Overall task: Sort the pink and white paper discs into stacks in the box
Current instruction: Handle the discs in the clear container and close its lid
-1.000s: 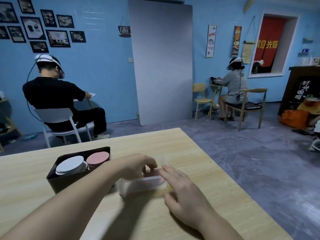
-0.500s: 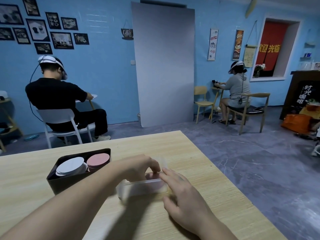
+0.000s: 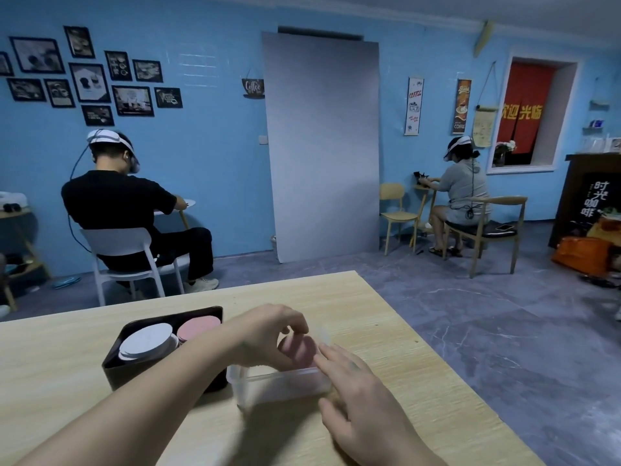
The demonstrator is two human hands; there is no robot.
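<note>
A person's left hand (image 3: 268, 334) pinches a pink disc (image 3: 299, 349) in curled fingers, tilted with its face toward the camera, over a clear tub (image 3: 279, 386) lying lengthwise across the tabletop (image 3: 386, 331). The right hand (image 3: 356, 398) lays straight fingers on the tub's end, apparently to steady it. Just left, the dark box (image 3: 134, 375) holds a white stack (image 3: 146, 341) and a pink stack (image 3: 198, 326), faces up.
</note>
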